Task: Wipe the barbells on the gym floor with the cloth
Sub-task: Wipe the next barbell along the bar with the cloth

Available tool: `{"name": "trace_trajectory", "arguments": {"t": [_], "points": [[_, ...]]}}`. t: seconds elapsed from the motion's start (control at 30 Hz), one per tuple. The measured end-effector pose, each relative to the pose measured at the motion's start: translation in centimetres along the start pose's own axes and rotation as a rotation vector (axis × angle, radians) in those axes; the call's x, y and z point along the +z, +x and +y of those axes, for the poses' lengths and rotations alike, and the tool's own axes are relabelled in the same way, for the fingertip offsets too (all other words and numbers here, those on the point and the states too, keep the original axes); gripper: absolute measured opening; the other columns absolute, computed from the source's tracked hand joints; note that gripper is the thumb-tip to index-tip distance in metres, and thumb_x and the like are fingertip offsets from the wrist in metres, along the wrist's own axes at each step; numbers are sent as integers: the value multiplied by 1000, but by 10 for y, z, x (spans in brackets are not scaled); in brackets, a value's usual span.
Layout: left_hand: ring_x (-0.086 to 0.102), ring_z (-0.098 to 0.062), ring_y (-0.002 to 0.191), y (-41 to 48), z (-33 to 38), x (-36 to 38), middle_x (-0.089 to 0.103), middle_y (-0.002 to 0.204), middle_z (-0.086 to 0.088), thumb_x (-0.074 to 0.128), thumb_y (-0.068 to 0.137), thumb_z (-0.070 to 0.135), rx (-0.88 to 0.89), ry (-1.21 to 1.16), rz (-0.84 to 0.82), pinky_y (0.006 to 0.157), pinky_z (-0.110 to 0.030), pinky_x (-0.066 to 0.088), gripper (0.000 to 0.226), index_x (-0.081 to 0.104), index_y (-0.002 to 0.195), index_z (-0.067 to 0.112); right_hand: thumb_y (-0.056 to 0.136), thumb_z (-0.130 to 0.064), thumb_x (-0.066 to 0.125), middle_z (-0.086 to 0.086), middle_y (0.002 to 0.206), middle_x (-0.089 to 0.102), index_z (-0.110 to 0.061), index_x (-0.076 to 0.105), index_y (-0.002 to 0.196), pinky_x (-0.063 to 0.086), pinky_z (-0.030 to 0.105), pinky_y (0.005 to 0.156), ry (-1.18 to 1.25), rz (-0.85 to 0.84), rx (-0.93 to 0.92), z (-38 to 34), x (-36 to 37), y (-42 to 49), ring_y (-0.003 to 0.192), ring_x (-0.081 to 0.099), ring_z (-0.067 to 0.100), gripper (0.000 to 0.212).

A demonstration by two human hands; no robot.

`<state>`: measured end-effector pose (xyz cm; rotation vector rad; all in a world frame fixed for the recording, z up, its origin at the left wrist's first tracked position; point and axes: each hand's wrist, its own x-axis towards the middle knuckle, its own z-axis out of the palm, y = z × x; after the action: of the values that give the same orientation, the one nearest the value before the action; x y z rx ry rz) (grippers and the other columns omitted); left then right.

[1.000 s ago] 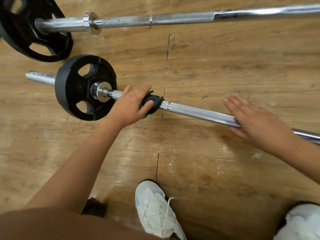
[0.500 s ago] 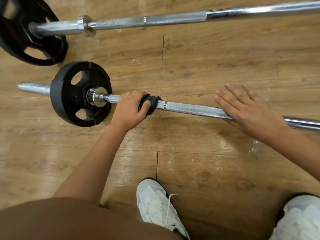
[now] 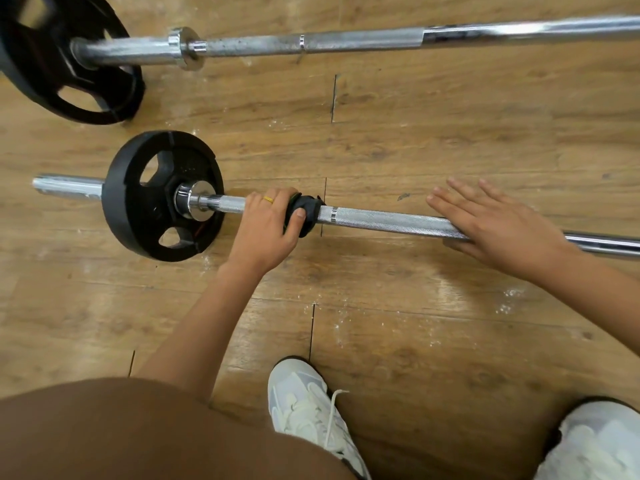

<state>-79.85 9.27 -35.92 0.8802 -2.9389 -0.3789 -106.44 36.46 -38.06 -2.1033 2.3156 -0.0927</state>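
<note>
The left hand (image 3: 266, 230) grips a dark cloth (image 3: 304, 209) around the near barbell (image 3: 388, 220); the right hand (image 3: 498, 226) rests flat on it.

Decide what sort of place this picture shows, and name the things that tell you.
Most likely a gym's weights area: a near barbell and a far barbell lie on the wood-plank floor, each carrying a black weight plate, with whitish specks, perhaps chalk, on the boards.

Thin gold ring (image 3: 268, 199) on a finger of the left hand (image 3: 266, 230); bare forearms — white, grey-panelled left sneaker (image 3: 311, 407) with cream laces, matching right sneaker (image 3: 595, 445).
</note>
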Motion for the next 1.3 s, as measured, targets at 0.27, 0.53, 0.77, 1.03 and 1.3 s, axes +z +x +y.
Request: {"name": "trace_trajectory", "arguments": {"t": [0.27,0.53,0.77,1.03,1.3], "points": [[47,-35,129,2,41,15,55,137,-15,39,101,32,144,57,-56,117,-54,24,49,48,140,3,97,-61,22,9,163,26,-10,21,159,17,42,123,89,-99,-29,-19,-1,23,152,15,21,80],[25,-29,151,-7,42,15,38,159,-8,28,103,29,2,80,27,122,-57,11,52,39,150,10,94,-62,29,9,164,23,-9,20,159,11,36,123,96,-107,-10,-25,-2,22,154,12,20,85],[0,-34,155,-21,49,25,15,167,-13,47,100,4,67,59,73,124,-56,13,54,36,153,7,93,-65,28,4,166,15,-11,10,161,12,37,125,115,-122,-8,-32,-2,15,155,3,18,89],[1,-35,155,-55,57,35,17,166,-15,47,92,-13,37,-21,147,122,-26,6,66,29,154,-1,94,-62,30,6,167,11,-10,9,161,13,42,124,100,-123,-14,-53,-2,-2,156,-2,19,87],[13,-43,152,-81,56,36,27,162,-22,48,106,19,148,73,132,123,-50,24,54,30,154,1,97,-58,31,8,167,13,-9,12,161,18,46,123,77,-118,-36,-78,-1,-23,156,4,22,83]]}}
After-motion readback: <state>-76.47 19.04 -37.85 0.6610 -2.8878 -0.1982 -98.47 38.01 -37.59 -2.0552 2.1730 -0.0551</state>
